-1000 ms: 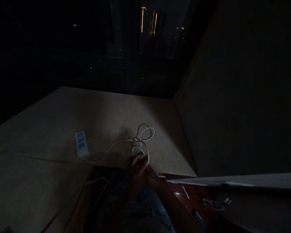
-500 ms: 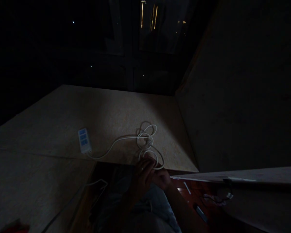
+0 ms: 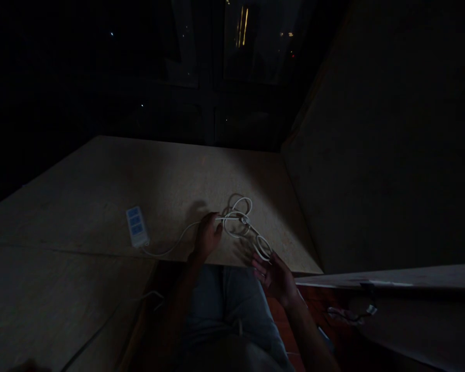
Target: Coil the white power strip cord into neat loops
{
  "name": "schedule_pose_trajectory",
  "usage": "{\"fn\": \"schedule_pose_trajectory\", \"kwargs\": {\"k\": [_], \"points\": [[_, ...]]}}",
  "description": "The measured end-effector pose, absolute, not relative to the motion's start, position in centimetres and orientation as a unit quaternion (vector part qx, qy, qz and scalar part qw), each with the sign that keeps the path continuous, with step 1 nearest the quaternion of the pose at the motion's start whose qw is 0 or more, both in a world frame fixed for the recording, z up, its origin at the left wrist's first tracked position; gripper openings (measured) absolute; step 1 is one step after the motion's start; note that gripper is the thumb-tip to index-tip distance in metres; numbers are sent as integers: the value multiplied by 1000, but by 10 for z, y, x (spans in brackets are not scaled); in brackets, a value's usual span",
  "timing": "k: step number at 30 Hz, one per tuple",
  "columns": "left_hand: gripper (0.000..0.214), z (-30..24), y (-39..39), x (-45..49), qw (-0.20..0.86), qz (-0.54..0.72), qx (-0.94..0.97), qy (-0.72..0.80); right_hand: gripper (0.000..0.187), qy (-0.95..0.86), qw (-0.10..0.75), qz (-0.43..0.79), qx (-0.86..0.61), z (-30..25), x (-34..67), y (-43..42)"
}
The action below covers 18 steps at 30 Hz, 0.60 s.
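A white power strip (image 3: 137, 227) with blue socket faces lies at the left on the pale stone ledge. Its white cord (image 3: 236, 219) runs right from it into loose loops that cross each other. My left hand (image 3: 208, 235) grips the cord just left of the loops, fingers closed around it. At the near edge of the ledge, my right hand (image 3: 275, 274) holds the lowest loop between thumb and forefinger, its other fingers spread. Dim light hides the finer finger detail.
A dark window (image 3: 209, 103) stands behind the ledge (image 3: 170, 170), and a wall (image 3: 380, 155) rises on the right. Another thin cable (image 3: 101, 328) crosses the surface at lower left. Below right, small items lie on the reddish floor (image 3: 279, 320).
My hands were together at the near loop and have moved apart. The left has gone left and up onto the cord; the right has shifted right, drawing the loop with it.
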State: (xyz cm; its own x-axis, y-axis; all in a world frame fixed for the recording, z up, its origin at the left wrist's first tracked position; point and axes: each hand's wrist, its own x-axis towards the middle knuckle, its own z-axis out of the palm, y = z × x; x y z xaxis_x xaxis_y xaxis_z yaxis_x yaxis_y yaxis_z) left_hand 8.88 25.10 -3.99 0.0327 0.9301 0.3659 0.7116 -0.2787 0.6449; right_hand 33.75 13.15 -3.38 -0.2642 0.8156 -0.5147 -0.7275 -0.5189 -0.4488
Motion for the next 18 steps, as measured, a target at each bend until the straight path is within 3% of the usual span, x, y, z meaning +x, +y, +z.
{"fn": "schedule_pose_trajectory", "kwargs": {"k": [7, 14, 18], "points": [[51, -38, 283, 106, 173, 143, 783, 580, 26, -54, 495, 722, -481, -35, 350, 145], [31, -57, 294, 94, 332, 259, 678, 603, 53, -215, 492, 601, -592, -29, 371, 156], [18, -60, 302, 91, 398, 348, 606, 594, 56, -277, 530, 535, -596, -16, 383, 161]]}}
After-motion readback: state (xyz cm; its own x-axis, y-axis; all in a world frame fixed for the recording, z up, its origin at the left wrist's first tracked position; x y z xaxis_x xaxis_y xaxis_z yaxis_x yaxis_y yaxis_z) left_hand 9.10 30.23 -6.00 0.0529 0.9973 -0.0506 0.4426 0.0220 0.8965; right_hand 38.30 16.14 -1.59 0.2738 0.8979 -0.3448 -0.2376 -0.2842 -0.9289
